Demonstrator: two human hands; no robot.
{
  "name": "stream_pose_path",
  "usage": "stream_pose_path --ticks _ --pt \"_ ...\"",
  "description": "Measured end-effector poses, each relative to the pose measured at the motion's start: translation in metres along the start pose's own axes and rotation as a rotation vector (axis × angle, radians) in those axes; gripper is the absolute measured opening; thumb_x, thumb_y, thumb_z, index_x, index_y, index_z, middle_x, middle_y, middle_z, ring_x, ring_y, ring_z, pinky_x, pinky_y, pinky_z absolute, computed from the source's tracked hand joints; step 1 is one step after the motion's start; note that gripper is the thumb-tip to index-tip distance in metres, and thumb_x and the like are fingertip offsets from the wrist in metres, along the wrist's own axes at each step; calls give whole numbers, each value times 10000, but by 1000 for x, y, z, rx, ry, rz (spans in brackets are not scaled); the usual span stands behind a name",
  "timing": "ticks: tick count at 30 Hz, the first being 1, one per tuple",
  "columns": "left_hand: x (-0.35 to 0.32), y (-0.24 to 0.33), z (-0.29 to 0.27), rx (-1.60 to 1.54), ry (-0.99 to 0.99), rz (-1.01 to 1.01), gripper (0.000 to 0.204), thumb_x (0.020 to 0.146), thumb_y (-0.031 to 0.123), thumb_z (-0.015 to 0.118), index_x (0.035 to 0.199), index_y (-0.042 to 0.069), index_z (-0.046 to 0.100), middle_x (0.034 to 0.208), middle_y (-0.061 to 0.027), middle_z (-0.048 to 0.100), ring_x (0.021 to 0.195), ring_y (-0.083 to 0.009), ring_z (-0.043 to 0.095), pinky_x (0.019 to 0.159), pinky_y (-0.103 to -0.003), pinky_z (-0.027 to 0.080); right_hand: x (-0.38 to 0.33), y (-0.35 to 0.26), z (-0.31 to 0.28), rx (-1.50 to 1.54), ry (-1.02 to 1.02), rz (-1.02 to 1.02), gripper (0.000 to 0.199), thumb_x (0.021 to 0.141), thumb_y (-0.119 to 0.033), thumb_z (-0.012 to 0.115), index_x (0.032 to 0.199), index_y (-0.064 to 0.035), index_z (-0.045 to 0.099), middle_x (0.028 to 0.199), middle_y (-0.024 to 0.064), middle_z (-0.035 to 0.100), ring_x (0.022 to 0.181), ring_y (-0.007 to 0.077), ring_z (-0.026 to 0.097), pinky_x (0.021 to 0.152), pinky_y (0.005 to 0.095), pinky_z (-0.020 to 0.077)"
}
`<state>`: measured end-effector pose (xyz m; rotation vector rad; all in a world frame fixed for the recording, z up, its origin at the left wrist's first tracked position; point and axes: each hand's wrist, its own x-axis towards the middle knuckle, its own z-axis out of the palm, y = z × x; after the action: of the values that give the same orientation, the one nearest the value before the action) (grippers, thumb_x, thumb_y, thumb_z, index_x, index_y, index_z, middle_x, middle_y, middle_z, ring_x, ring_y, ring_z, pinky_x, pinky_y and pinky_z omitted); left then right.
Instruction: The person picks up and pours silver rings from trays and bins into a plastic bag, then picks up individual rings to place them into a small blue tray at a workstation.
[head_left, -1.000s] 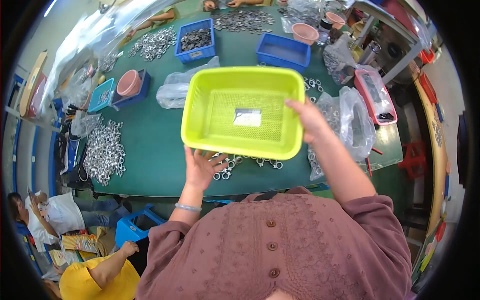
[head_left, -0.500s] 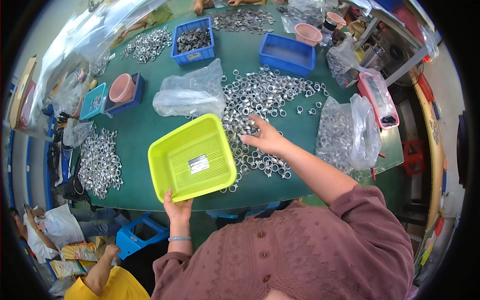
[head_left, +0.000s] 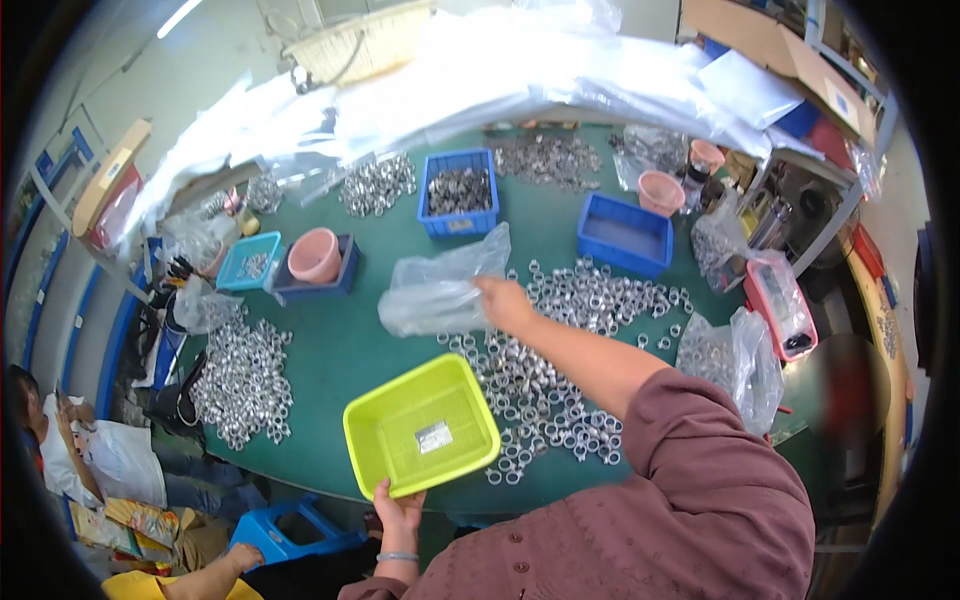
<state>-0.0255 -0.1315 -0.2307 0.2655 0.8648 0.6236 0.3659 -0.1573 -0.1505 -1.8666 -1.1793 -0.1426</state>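
Observation:
My left hand (head_left: 400,510) is closed on the near rim of a lime-green plastic basket (head_left: 390,430), which is tilted over the table's near side. Inside it lies only a small pale label-like rectangle. My right hand (head_left: 506,304) reaches across the table, its fingers closed on the right edge of a crumpled clear plastic bag (head_left: 430,300). Beneath and beside my right forearm spreads a heap of silvery metal ring-shaped parts (head_left: 535,380); the forearm hides part of it. Close to the basket's right side lie some of these rings.
A second ring heap (head_left: 245,385) lies on the green table at left. Farther back stand a blue bin of dark parts (head_left: 458,222), another blue bin (head_left: 625,240) and a pink bowl (head_left: 314,255). At right is a filled bag (head_left: 708,352). A person in yellow (head_left: 185,585) sits lower left.
My right hand has left the ring heap and moved to the plastic bag, closing on its edge. The view has shifted, showing more of the room's far side. My left hand still holds the basket.

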Motion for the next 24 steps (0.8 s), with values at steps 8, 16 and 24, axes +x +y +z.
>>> stream_pose_path --ticks 8,16,24 --pt "7 -1 -25 -74 109 -12 464 809 329 425 1194 70 433 1191 -137 487 1055 -310 475 871 -467 405 49 -238 -108 534 -341 -340 294 719 28 464 986 -18 579 757 146 602 626 220 612 606 320 494" --pt "1 6 9 -26 179 26 466 788 335 439 1162 56 449 1132 -147 503 981 -316 486 821 -447 418 189 -313 -243 585 437 -836 126 756 -84 515 756 0 609 528 122 577 433 165 561 463 292 451" --pt "8 -1 18 32 110 11 430 809 345 439 1128 58 474 1107 -128 520 953 -279 503 789 -422 437 208 -268 -462 -170 649 -262 593 693 -24 578 1232 85 355 827 187 587 524 207 583 437 285 489"
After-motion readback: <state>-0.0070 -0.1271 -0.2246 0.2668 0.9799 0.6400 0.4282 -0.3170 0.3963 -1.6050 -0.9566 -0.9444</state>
